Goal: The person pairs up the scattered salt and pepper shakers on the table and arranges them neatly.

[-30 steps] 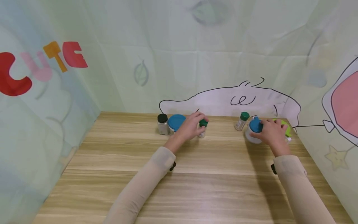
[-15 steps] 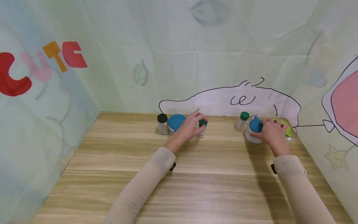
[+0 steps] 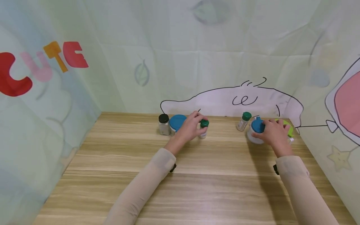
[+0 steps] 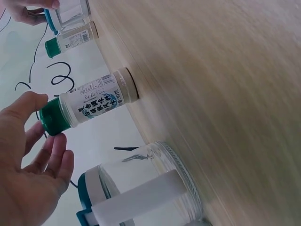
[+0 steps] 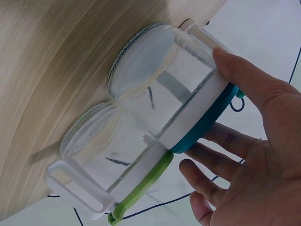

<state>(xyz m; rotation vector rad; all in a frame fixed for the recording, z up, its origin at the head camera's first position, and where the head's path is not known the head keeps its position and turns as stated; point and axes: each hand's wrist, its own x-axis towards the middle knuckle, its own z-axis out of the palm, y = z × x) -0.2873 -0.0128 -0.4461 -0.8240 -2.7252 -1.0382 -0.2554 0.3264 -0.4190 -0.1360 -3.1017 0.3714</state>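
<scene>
My left hand (image 3: 189, 128) pinches the green cap (image 4: 54, 117) of a small seasoning bottle (image 4: 96, 101) between thumb and fingertips. The bottle stands upright on the table, its white label printed with dark characters. To the right, my right hand (image 3: 275, 134) grips a clear glass jar (image 5: 164, 70) from above. Its thumb lies on the white collar (image 5: 200, 110), with fingertips at the edge of the blue lid. That jar stands on the table close beside a second glass jar with a lime-green lid (image 5: 143, 183) and white handle (image 5: 77, 186), partly hidden behind the hand in the head view.
Another green-capped bottle (image 3: 243, 122) stands left of the right hand's jar. Beside my left forearm are a blue-lidded glass jar (image 3: 177, 122) and a square clear bottle with a black cap (image 3: 164, 125). Behind the wooden table (image 3: 213, 187) hangs a printed curtain (image 3: 174, 62).
</scene>
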